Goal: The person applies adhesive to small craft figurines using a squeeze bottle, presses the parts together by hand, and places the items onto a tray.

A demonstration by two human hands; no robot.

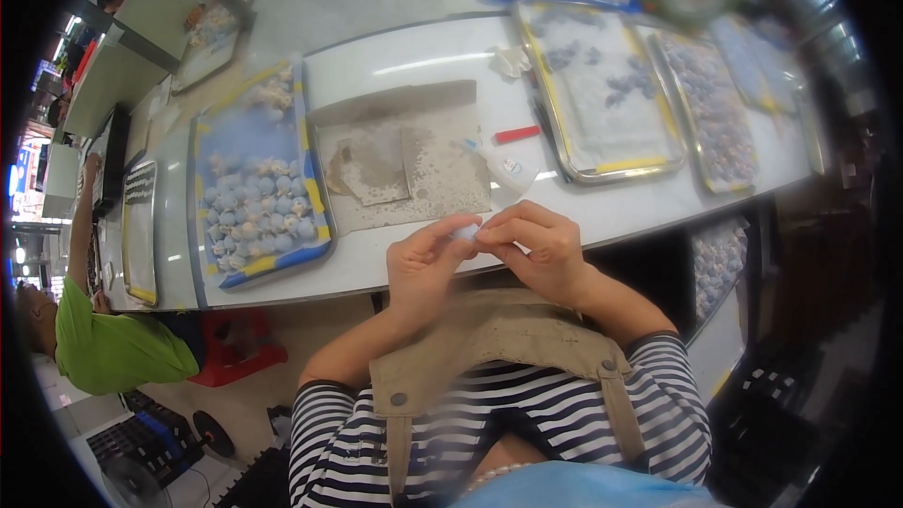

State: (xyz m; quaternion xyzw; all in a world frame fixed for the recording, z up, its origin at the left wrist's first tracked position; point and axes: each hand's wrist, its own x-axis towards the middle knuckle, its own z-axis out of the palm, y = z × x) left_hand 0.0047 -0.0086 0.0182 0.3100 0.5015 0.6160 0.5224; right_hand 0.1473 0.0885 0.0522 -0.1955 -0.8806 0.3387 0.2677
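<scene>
I hold the small pale blue piece [463,232] up just beyond the near edge of the counter [404,66], close to my chest, presumably so that I can see such a tiny thing well. My left hand [423,261] has thumb and forefinger closed on it, likely to steady it; my right hand [538,249] pinches at its other side, though any finer part between those fingertips is too small to make out. The cardboard [451,179] lies straight ahead, perhaps shielding the surface. The left tray [259,266], full of similar pieces, and the right tray [625,167] flank it, seemingly for easy reach.
</scene>
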